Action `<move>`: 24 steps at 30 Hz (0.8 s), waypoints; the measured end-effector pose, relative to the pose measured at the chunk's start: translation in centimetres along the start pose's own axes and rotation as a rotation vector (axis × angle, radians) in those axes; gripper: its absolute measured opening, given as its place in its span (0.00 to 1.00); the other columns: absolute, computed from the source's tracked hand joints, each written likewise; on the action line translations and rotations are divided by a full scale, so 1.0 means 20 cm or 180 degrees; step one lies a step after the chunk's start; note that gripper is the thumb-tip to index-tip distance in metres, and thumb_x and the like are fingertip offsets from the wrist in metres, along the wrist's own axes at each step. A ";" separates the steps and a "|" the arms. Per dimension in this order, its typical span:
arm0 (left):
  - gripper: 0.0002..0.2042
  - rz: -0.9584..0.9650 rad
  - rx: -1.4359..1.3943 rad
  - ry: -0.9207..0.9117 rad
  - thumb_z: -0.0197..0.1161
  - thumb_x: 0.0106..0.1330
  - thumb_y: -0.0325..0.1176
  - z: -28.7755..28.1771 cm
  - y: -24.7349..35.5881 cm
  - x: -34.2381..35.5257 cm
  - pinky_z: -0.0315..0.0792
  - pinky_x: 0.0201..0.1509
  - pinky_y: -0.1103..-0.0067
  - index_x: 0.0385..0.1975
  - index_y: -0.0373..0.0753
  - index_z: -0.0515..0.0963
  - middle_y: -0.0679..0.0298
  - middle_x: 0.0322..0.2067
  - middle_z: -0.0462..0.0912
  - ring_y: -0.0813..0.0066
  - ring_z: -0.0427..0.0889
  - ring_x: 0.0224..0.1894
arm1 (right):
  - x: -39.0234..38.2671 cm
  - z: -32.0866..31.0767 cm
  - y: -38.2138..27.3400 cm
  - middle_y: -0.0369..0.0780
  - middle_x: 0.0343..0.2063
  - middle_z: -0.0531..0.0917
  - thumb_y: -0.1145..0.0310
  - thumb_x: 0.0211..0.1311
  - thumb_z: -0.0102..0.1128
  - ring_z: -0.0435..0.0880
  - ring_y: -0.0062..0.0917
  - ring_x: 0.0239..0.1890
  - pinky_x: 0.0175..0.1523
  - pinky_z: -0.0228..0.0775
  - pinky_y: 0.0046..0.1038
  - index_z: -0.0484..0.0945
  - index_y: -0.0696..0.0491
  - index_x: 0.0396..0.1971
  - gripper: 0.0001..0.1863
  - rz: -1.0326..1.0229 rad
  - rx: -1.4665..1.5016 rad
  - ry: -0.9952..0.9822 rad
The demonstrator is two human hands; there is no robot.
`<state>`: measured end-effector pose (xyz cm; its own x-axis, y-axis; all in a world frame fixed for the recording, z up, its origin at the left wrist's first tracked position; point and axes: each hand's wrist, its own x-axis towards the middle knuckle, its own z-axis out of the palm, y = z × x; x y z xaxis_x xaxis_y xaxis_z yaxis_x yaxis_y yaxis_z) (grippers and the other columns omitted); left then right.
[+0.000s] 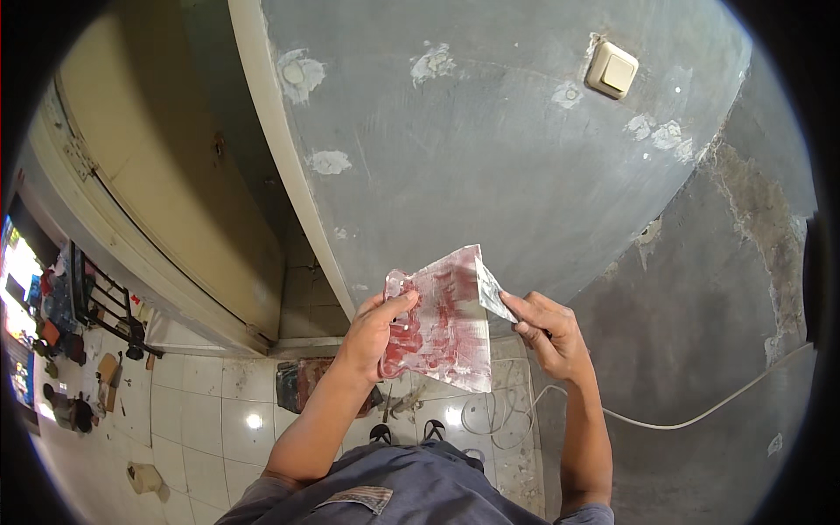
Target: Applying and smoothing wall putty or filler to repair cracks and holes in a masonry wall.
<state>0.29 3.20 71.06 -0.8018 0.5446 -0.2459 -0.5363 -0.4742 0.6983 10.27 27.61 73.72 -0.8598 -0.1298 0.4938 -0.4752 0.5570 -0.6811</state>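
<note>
In front of my waist, my left hand [372, 339] grips the left edge of a red putty board [448, 328], its thumb lying on the face. White filler is smeared thinly over that board, and its outline widens toward the right. My right hand [553, 334] is closed round the handle of a putty knife [493, 294]. The knife's whitish blade is at the board's right edge; whether the two touch, I cannot tell. Beyond them stands a grey wall [490, 166] with several white filler patches [300, 75].
A cream light switch [613, 70] sits high on the wall. To the left is a yellowish door [166, 175] in its frame. A white cable [665, 427] runs along the right wall and coils on the tiled floor [197, 378]. A dark, stained item [306, 385] lies near my feet.
</note>
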 end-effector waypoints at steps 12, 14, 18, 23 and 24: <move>0.08 0.0092 0.0649 -0.0021 0.60 0.62 0.32 -0.26 0.02 0.08 0.73 0.39 0.82 0.38 0.36 0.78 0.68 0.33 0.81 0.81 0.79 0.33 | -0.14 0.07 0.04 0.36 0.25 0.75 0.79 0.51 0.57 0.76 0.29 0.24 0.30 0.69 0.30 0.79 0.38 0.51 0.26 0.0332 -0.1823 -0.0620; 0.07 0.0167 0.0587 -0.0068 0.60 0.63 0.31 -0.24 0.07 0.09 0.73 0.38 0.83 0.37 0.36 0.78 0.69 0.31 0.80 0.82 0.79 0.32 | -0.25 0.07 0.15 0.36 0.25 0.75 0.79 0.52 0.56 0.76 0.29 0.24 0.30 0.69 0.29 0.79 0.39 0.51 0.26 0.0559 -0.1826 -0.0475; 0.07 0.0615 0.0769 -0.0056 0.60 0.64 0.31 -0.22 0.13 0.11 0.72 0.40 0.83 0.38 0.35 0.77 0.69 0.33 0.80 0.83 0.77 0.34 | -0.36 0.10 0.17 0.36 0.22 0.76 0.74 0.63 0.51 0.73 0.23 0.17 0.23 0.65 0.23 0.77 0.50 0.52 0.17 0.1347 -0.0438 0.0417; 0.08 0.1475 0.0951 0.0108 0.59 0.66 0.32 -0.20 0.10 0.13 0.69 0.44 0.83 0.40 0.35 0.75 0.70 0.35 0.78 0.85 0.74 0.37 | -0.33 0.35 -0.17 0.39 0.22 0.77 0.65 0.70 0.44 0.74 0.22 0.12 0.17 0.68 0.22 0.67 0.62 0.55 0.20 0.2398 0.3264 0.0895; 0.09 0.1672 0.0914 0.0150 0.59 0.67 0.33 -0.17 0.10 0.13 0.68 0.45 0.84 0.40 0.35 0.75 0.70 0.35 0.78 0.86 0.73 0.37 | -0.31 0.39 -0.22 0.40 0.22 0.77 0.66 0.70 0.43 0.74 0.22 0.12 0.17 0.68 0.22 0.68 0.63 0.54 0.19 0.2509 0.3557 0.0862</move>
<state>-3.75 1.32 69.50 -0.9546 0.2536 0.1564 0.0224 -0.4622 0.8865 16.18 19.50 69.38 -0.9661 0.1404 -0.2166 0.1056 -0.5508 -0.8279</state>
